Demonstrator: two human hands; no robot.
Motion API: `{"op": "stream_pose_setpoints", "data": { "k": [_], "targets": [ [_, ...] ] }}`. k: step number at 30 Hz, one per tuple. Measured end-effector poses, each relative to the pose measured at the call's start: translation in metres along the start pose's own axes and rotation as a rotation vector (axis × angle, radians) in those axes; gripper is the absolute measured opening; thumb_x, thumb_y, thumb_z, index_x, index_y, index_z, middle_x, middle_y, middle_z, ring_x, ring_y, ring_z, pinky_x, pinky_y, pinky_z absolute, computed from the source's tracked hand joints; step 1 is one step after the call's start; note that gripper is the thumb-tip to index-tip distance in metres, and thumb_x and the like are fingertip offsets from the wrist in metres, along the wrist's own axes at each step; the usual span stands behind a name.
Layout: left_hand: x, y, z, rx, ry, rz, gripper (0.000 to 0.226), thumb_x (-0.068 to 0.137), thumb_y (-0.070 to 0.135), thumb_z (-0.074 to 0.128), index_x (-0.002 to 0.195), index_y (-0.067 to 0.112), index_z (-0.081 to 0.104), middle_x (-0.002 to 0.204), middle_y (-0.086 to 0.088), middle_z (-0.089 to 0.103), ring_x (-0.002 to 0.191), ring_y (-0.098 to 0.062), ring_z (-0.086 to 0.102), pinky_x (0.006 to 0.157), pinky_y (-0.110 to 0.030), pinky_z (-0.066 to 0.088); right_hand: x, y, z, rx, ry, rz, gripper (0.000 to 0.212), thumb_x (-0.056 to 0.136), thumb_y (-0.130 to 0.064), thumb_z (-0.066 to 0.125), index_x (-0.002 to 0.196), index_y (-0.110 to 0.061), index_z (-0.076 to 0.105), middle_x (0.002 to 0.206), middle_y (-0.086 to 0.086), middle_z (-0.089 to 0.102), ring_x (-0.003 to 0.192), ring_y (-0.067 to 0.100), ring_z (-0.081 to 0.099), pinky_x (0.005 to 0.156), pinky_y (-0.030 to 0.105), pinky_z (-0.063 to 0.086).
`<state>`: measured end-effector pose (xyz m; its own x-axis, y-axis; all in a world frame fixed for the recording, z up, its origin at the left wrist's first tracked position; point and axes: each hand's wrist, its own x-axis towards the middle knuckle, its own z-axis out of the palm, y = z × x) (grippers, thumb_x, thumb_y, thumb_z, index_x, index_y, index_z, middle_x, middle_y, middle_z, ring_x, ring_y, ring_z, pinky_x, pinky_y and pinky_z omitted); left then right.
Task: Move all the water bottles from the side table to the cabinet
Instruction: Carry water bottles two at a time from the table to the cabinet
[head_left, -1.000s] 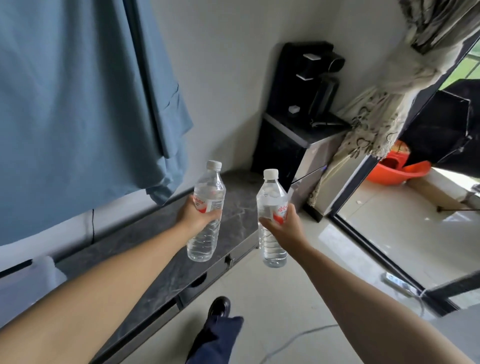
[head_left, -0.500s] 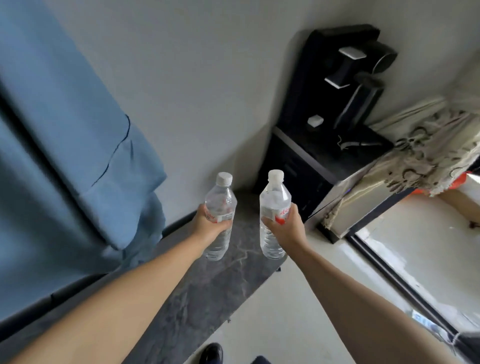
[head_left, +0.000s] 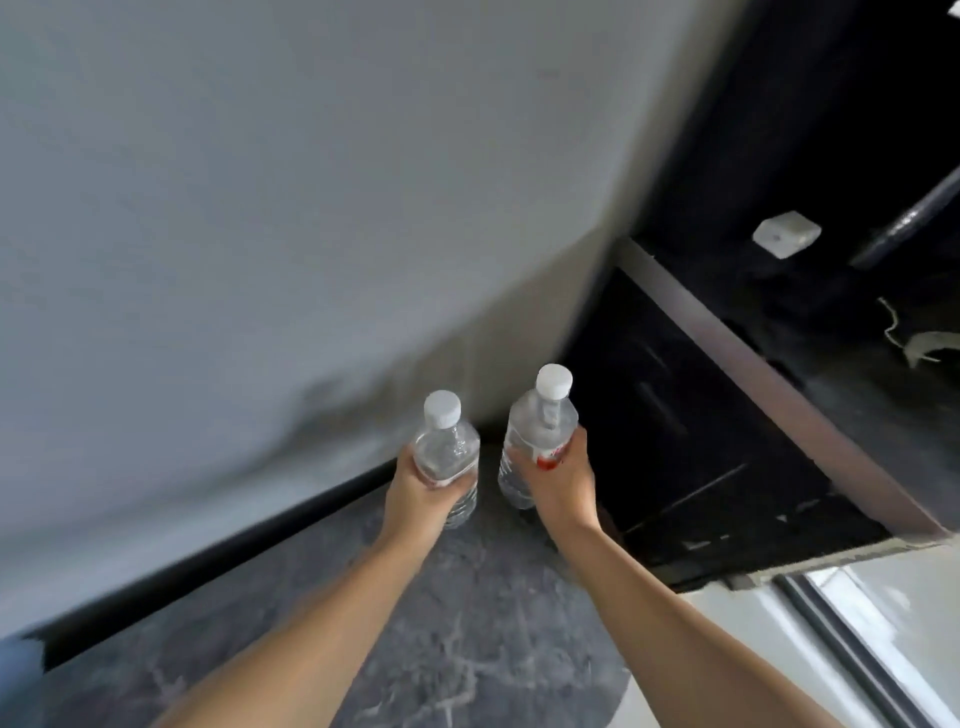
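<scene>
Above the marble worktop (head_left: 467, 623), left hand (head_left: 415, 493) and right hand (head_left: 563, 483) are gripping bottles (head_left: 449, 452) (head_left: 540, 431); hasty setting-down risks toppling them.

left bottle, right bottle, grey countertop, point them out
left bottle (head_left: 448, 447), head view, clear shoulder below the cap
right bottle (head_left: 543, 415), head view, neck and shoulder
grey countertop (head_left: 483, 613), head view, bare marbled surface between the forearms

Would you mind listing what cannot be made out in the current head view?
- Left bottle: its label is mostly covered by the left hand.
- Right bottle: its label print is too blurred to read, partly under the right hand.
- Bottle bases: whether they touch the grey marbled cabinet top cannot be told.
- Black appliance: cut off by the right and top edges.
</scene>
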<state>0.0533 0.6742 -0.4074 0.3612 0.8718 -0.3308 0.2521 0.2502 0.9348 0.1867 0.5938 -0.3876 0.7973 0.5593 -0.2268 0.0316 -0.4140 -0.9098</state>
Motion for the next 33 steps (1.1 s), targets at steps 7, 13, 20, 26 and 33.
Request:
{"op": "stream_pose_setpoints", "data": {
  "k": [7, 13, 20, 26, 33],
  "targets": [
    [0.063, -0.031, 0.043, -0.001, 0.015, 0.072, 0.058, 0.068, 0.022, 0.084, 0.111, 0.029, 0.046, 0.104, 0.005, 0.067, 0.094, -0.013, 0.064, 0.083, -0.031, 0.05, 0.067, 0.05, 0.037, 0.02, -0.032, -0.068, 0.061, 0.074, -0.035, 0.083, 0.122, -0.037, 0.045, 0.122, -0.007, 0.062, 0.109, 0.008, 0.06, 0.088, 0.02, 0.048],
    [0.077, -0.053, 0.052, -0.003, 0.057, 0.083, 0.06, 0.068, 0.018, 0.084, 0.11, 0.032, 0.045, 0.109, 0.003, 0.066, 0.1, -0.016, 0.063, 0.086, -0.033, 0.049, 0.077, 0.07, 0.036, -0.003, -0.013, -0.068, 0.069, 0.075, -0.023, 0.083, 0.133, -0.017, 0.045, 0.127, 0.001, 0.062, 0.116, 0.015, 0.06, 0.095, 0.025, 0.046],
    [0.076, -0.059, 0.055, -0.005, 0.039, 0.15, 0.066, 0.07, 0.009, 0.081, 0.123, 0.023, 0.044, 0.116, -0.003, 0.064, 0.106, -0.014, 0.062, 0.09, -0.028, 0.049, 0.081, 0.074, 0.032, -0.001, -0.04, -0.072, 0.074, 0.075, -0.016, 0.082, 0.136, -0.012, 0.04, 0.133, 0.005, 0.057, 0.123, 0.017, 0.056, 0.102, 0.028, 0.045],
    [0.066, -0.054, 0.043, 0.054, -0.021, 0.081, 0.08, 0.071, 0.009, 0.081, 0.133, 0.019, 0.033, 0.127, 0.003, 0.055, 0.119, -0.014, 0.054, 0.1, -0.03, 0.046, 0.073, 0.071, 0.012, -0.061, -0.16, 0.015, 0.095, 0.075, -0.018, 0.081, 0.149, -0.022, 0.021, 0.151, 0.004, 0.034, 0.136, 0.018, 0.04, 0.104, 0.023, 0.033],
    [0.021, 0.003, -0.008, 0.215, 0.127, -0.023, 0.096, 0.077, 0.026, 0.077, 0.149, 0.018, 0.015, 0.145, -0.01, 0.038, 0.134, -0.022, 0.037, 0.105, -0.036, 0.036, 0.029, -0.006, -0.034, -0.379, -0.192, -0.211, 0.108, 0.077, -0.036, 0.079, 0.155, -0.029, 0.005, 0.163, -0.004, 0.007, 0.15, 0.013, 0.004, 0.123, 0.042, 0.015]
  ]
}}
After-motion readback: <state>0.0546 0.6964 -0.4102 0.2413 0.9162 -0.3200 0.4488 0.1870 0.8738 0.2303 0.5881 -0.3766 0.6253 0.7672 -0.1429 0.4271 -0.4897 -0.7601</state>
